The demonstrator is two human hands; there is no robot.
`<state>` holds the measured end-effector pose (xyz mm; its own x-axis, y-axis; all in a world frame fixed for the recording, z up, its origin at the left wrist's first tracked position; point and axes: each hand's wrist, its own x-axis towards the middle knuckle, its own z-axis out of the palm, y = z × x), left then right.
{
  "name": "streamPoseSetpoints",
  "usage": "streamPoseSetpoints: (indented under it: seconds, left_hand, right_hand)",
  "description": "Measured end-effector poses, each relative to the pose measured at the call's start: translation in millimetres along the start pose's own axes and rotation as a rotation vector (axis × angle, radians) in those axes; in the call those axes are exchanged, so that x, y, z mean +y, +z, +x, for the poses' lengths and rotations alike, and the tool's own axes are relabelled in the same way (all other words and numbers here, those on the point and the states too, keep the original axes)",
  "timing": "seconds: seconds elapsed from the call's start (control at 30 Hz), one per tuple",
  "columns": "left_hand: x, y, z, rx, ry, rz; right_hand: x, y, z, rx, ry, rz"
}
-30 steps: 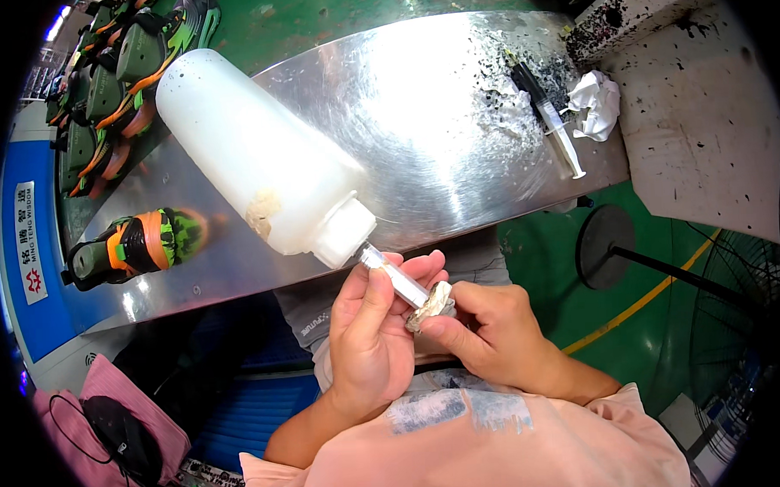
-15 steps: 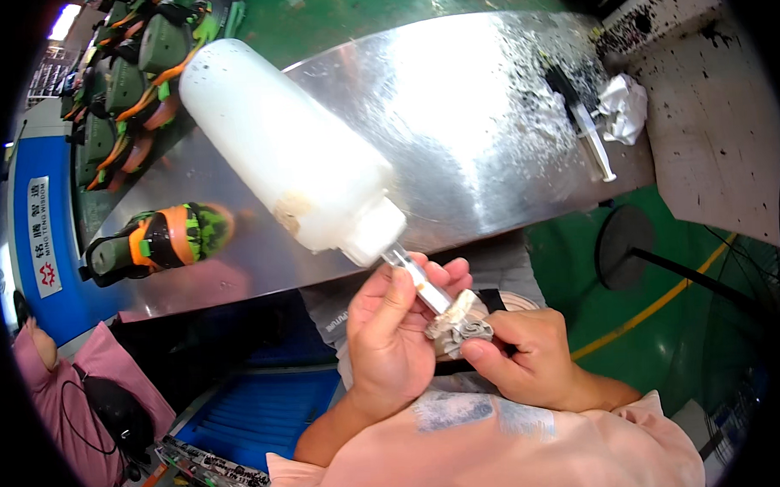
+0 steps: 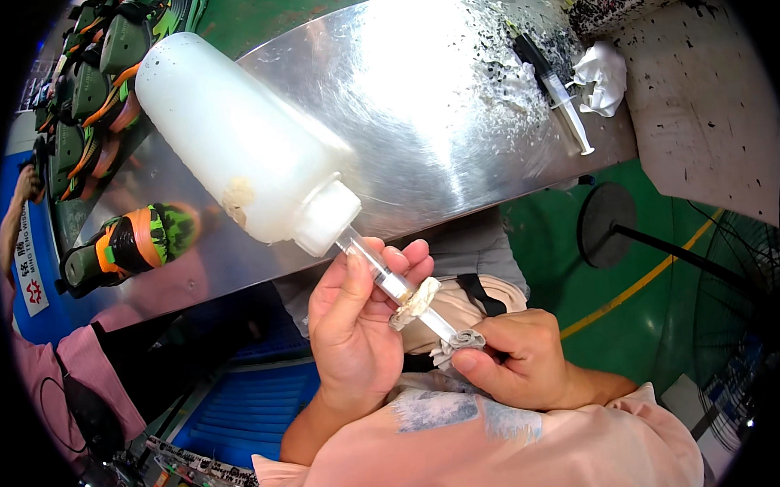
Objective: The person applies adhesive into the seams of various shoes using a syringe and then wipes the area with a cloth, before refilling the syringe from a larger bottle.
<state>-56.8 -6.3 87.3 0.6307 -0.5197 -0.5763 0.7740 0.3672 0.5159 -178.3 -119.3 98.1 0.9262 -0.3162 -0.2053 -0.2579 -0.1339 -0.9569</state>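
Observation:
A large white plastic bottle (image 3: 240, 133) lies tilted across the metal table, its cap (image 3: 329, 215) toward me. From that cap a clear syringe (image 3: 361, 250) runs down between my hands. My left hand (image 3: 356, 330) is closed round the barrel with thumb and fingers, just above a flange (image 3: 416, 303) wrapped in whitish material. Past the flange, part of the white plunger rod is exposed. Its end is wrapped in crumpled grey material (image 3: 459, 347), pinched by my right hand (image 3: 521, 359). The syringe's tip is hidden at the cap.
A green, black and orange shoe (image 3: 131, 244) lies at left on the metal table (image 3: 315, 74), with several more shoes (image 3: 85, 108) behind. A second syringe (image 3: 557, 96) and crumpled white paper (image 3: 601, 77) lie far right. Another person's pink sleeve (image 3: 41, 380) shows at left.
My right hand has drawn the plunger away from the flange, so more of the rod shows. My left hand still holds the barrel. The whole view has shifted slightly.

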Motion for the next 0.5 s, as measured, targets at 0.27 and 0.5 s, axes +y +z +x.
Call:
streamPoseSetpoints:
  seconds: [0.27, 0.5]
  left_hand:
    - [-2, -4, 4, -0.025, 0.031, -0.009]
    - [-2, -7, 2, -0.059, 0.034, -0.046]
  right_hand:
    - [5, -3, -9, 0.002, -0.031, 0.006]
    - [5, -5, -16, 0.005, -0.025, 0.012]
